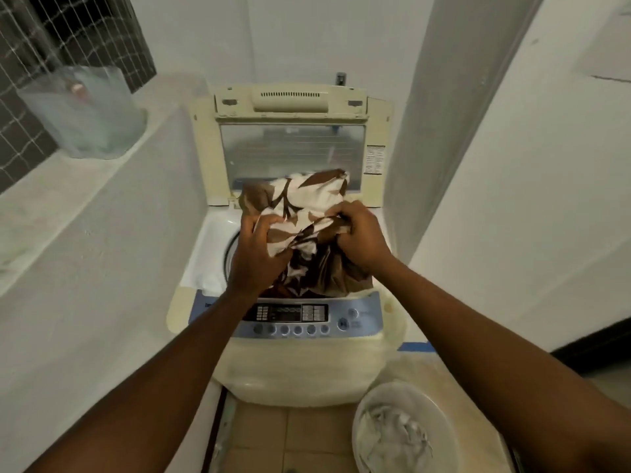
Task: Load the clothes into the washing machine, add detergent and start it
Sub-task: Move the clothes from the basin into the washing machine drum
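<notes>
Plastic wrapping is sitting on the ledge [68,186] at far left as a clear bag [85,110], well apart from the work. Your left hand [254,254] is gripping the near-left edge of the brown-and-white patterned cloth [307,206], its fingers [261,227] curled and pinching a fold. The bundle is bulging above the open drum of the washing machine [290,363], with its lower part already hanging inside and the lid [292,148] standing upright behind. Your right hand [362,237] is clutching the right side, fingers closed into the fabric. You should be pushing the cloth straight down and loosening it as it is going in, so nothing is draping over the rim or the control panel [290,315]. The white basin [403,435] at lower right is holding more pale laundry.
</notes>
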